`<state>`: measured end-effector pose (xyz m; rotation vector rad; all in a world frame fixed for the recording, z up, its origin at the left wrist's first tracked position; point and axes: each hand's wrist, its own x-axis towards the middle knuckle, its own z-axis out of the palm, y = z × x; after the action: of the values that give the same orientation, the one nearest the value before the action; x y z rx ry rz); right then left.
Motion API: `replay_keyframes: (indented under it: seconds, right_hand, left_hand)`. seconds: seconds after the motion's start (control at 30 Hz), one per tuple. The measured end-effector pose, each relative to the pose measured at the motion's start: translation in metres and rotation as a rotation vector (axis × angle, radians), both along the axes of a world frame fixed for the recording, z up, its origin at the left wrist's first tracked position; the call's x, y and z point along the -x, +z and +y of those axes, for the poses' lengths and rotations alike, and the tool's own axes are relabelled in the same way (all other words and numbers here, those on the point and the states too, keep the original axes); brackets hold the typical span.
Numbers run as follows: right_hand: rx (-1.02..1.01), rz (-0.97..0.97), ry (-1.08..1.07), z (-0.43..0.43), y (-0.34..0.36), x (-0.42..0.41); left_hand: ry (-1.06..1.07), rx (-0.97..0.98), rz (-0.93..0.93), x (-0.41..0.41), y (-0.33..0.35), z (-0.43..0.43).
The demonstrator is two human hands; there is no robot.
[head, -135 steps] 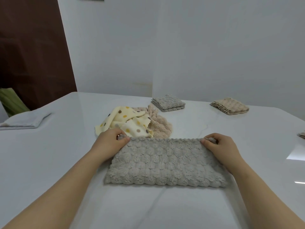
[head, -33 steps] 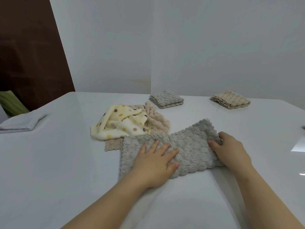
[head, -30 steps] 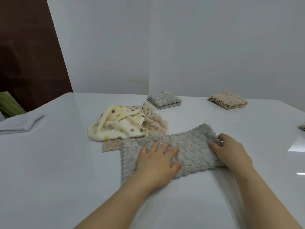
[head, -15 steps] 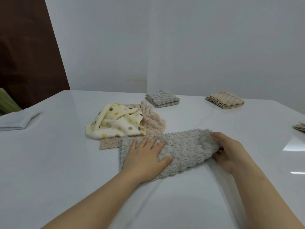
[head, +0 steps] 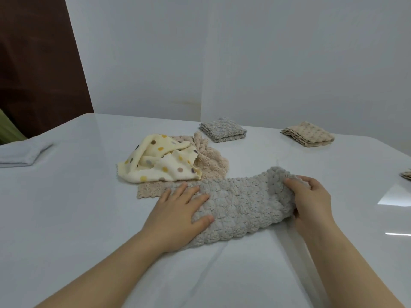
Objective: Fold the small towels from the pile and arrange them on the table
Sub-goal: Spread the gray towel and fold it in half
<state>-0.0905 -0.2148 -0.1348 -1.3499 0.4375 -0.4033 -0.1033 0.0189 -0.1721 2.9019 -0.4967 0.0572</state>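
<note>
L hand (head: pixel 178 213) flat on grey towel (head: pixel 240 207) | R hand (head: pixel 311 203) grips its lifted end

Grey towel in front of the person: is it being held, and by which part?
The right hand grips the grey towel by its right end. The left hand only presses flat on its left part.
</note>
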Motion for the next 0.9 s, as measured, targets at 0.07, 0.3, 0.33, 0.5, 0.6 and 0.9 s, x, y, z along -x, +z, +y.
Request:
replay_keyframes:
  seconds: [0.07,0.3,0.33,0.5,0.6,0.9]
  right_hand:
    - [0.077,-0.053,-0.030,0.008,0.006,0.001]
    - [0.453,-0.264,0.080,0.064,0.021,0.015]
    - [0.489,-0.281,0.115,0.070,0.021,0.017]
    - [0.647,-0.288,0.358,0.093,0.015,0.030]
    - [0.797,-0.249,0.479,0.102,0.008,0.034]
    - [0.730,-0.295,0.664,0.103,0.008,0.042]
  left_hand:
    - [-0.001,0.070,-0.013,-0.001,0.001,0.000]
    - [0.321,0.971,-0.099,-0.002,0.019,0.009]
    - [0.340,1.111,0.006,-0.002,0.020,0.010]
    - [0.346,1.501,0.260,-0.002,0.031,0.010]
    - [0.318,1.512,0.310,0.000,0.033,0.010]
    - [0.372,1.373,0.260,0.000,0.034,0.016]
